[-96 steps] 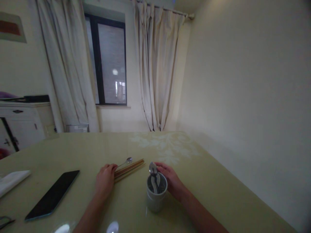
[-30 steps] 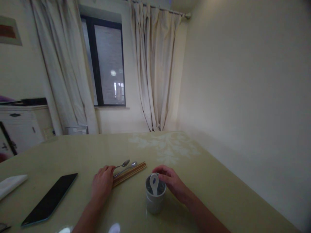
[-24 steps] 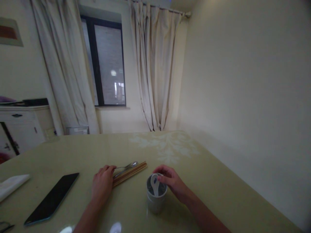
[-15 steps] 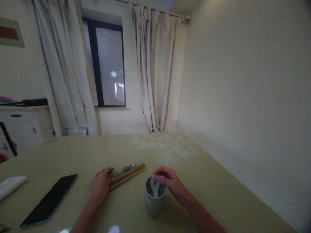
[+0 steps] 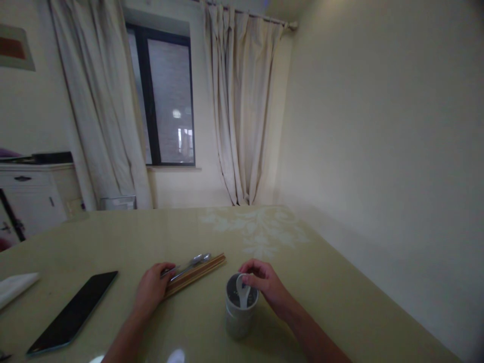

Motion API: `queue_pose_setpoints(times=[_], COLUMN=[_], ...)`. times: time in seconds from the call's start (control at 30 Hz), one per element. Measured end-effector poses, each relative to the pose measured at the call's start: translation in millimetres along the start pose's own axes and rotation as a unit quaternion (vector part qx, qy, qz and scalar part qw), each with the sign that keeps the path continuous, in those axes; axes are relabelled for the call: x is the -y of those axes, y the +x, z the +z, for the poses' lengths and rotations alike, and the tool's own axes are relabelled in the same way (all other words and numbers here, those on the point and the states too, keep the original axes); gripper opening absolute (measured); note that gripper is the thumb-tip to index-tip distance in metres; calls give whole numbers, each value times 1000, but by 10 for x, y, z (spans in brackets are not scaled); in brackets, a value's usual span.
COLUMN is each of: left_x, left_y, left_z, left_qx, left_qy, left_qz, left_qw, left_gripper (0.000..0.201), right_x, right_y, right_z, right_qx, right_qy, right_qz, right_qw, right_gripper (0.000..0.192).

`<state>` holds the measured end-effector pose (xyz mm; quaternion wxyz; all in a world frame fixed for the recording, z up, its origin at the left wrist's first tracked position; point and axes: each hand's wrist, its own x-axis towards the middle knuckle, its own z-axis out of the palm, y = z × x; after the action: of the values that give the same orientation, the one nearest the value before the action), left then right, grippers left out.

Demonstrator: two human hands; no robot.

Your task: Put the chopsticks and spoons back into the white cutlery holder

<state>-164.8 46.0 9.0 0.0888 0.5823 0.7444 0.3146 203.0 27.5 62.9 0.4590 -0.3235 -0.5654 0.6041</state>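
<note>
My right hand (image 5: 266, 282) pinches the top of a white ceramic soup spoon (image 5: 243, 293) between thumb and fingers. The spoon stands upright inside a light grey cylindrical holder (image 5: 239, 320) with a dark top that looks perforated. At the left, my left hand (image 5: 153, 285) has its fingers closed on the handle end of a metal spoon (image 5: 195, 260). Another metal spoon (image 5: 206, 257) lies close beside it. Wooden chopsticks (image 5: 200, 275) lie together along the spoons, their near ends partly hidden by my left hand.
A black tablet-like slab (image 5: 73, 312) lies on the glossy pale green table (image 5: 181, 227) to the left. Beyond it is a folded white item (image 5: 17, 287). A wall (image 5: 385, 176) runs along the table's right edge. Curtains (image 5: 242, 111) and a window (image 5: 170, 101) are behind.
My left hand has shifted slightly left and nearer along the cutlery. The ceramic spoon has turned a little in my right hand, which stays at the holder.
</note>
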Motion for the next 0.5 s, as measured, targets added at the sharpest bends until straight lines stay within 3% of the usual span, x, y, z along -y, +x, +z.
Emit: queue_pose_setpoints(times=[0.27,0.33,0.43,0.5], left_x=[67,24,-231,-512], left_y=[12,-4,-117,-275], left_z=[6,-2,15,80], left_qx=[13,-6,-61,-61], left_qy=[37,49,17,-87], left_qz=[23,32,66,86], left_qw=[999,998,996,991], left_gripper=[35,35,40,44], right_x=[54,61,56,47], right_y=[-30,-28,-21,-16], right_z=[27,31,35,39], right_qx=[-14,-16,-21,-26], right_qy=[-9,-16,-41,-56], right_qz=[-5,-10,-20,-26], right_qw=[1000,1000,999,998], right_gripper=[36,37,38,39])
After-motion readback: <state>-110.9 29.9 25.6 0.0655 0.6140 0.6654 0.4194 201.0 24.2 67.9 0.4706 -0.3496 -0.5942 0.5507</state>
